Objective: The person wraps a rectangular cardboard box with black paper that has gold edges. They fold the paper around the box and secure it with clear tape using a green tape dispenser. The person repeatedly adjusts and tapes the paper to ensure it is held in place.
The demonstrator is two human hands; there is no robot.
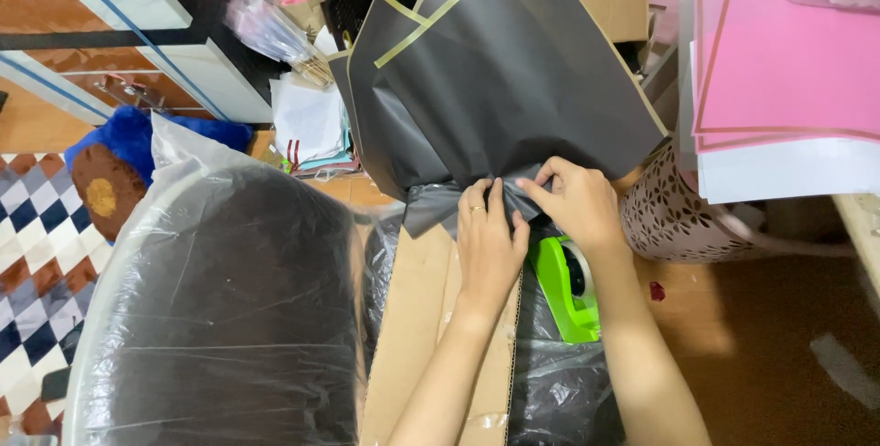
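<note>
Both hands, left hand (489, 242) and right hand (576, 200), have fingers pinched shut on the gathered base of the dark wrapping paper (513, 79), which looks light, crinkly and easily creased.

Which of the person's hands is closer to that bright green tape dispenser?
The right hand: it sits just above the green tape dispenser, its wrist beside it. The left hand is just left of it; both pinch the dark wrapping paper.

Two bare forearms come up from the bottom edge, with no sleeves, watch or bracelet on either. The left hand (489, 242) wears a thin, pale metal ring on one finger, near the knuckle. The right hand (576, 203) shows no ring. The fingernails on both hands are short and plain, with no visible polish.
</note>
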